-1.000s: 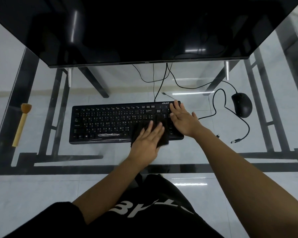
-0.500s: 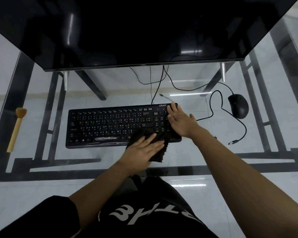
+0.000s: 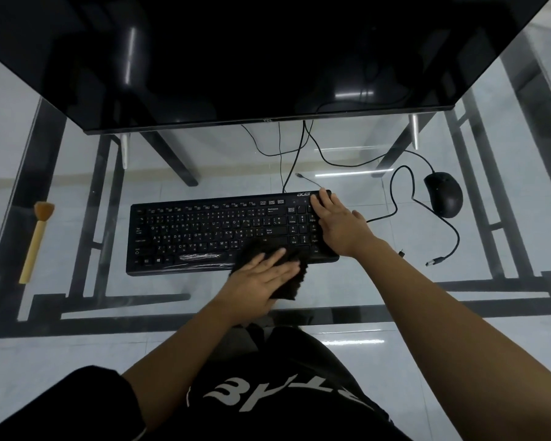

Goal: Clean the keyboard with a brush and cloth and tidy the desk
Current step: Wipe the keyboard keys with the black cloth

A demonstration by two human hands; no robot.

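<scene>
Well, biggest first: the glass desk (image 3: 379, 281) carries everything, w/ the dark monitor (image 3: 268, 58) at the far side, its top cut off by the frame. The keyboard (image 3: 210, 230) lies mid-desk, just near of the monitor.

Our right hand (image 3: 339, 224) lies flat, fingers spread, on the keyboard's right end, same as a sec ago. We judge it's steadying the thing. Our left hand (image 3: 261, 281), fingers straight and close together, presses down on the dark cloth (image 3: 296, 281).

The change: a sec ago hand and cloth sat over the keys by the numpad. Now they've slid toward us, so the cloth drapes over the keyboard's near edge onto the desk. Prob. one wipe stroke ending, w/ more strokes likely to come.

The brush (image 3: 35, 241) lies well apart at the left edge, the mouse (image 3: 444, 194) at far right. A loose cable plug (image 3: 433, 261) lies right of our right forearm, so tidying isn't done yet, we reckon.

Hard to tell: cloth and black keys blur together, so the cloth's far edge is unclear. The keys under both hands are hidden, and we can't see any dust.
</scene>
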